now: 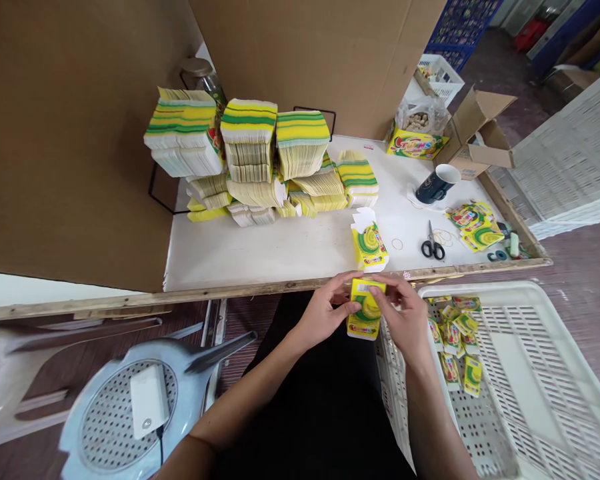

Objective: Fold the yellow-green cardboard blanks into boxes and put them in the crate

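Note:
A small yellow and green printed carton [364,320] is held upright over my lap, just off the table's front edge. My left hand [329,308] pinches it from the left, with the thumb across its front. From the right, my right hand [404,308] grips it, the thumb pressing near its top. On the table right beyond my hands lies another carton [369,241] with its white end flaps open. Further back, flat cartons [250,123] are stacked in several thick bundles, some on top of others. My fingertips behind the held carton are partly hidden.
A white plastic crate [530,360] at my right holds several cartons [453,327]. Scissors [433,248], a dark mug [436,185] and loose cartons [473,223] lie on the table's right side. A large cardboard sheet [70,147] stands at left. A blue stool [130,413] bears a white device [149,399].

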`<action>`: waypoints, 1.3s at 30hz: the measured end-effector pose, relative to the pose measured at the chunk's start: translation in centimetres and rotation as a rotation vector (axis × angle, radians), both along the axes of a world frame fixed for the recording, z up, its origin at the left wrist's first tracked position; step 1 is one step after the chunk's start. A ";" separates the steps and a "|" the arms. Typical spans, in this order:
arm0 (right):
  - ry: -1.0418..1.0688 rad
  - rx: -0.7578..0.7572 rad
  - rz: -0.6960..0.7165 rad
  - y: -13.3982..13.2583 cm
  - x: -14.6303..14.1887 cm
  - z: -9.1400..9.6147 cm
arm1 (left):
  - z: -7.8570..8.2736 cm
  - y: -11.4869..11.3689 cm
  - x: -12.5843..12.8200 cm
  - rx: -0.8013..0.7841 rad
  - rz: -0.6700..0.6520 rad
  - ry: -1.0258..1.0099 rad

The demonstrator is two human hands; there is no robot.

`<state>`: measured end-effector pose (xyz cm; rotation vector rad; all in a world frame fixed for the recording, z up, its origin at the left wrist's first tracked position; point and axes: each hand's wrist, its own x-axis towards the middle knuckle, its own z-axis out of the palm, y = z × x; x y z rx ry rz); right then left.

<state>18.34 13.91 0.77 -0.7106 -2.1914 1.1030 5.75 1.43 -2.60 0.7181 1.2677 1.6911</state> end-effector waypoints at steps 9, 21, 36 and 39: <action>-0.178 0.554 -0.468 5.0 3.4 0.6 | -0.8 0.3 -0.5 -0.075 0.109 0.154; -0.410 0.231 -0.469 6.3 -5.9 -7.9 | -1.5 -1.8 -2.1 -0.174 0.233 0.223; 0.108 -0.326 -0.369 6.4 -4.5 -6.3 | -2.0 -0.9 -2.4 -0.155 0.239 0.159; 0.284 -0.611 -0.253 3.8 -3.6 -4.9 | -1.9 -0.4 -2.6 -0.057 0.196 0.002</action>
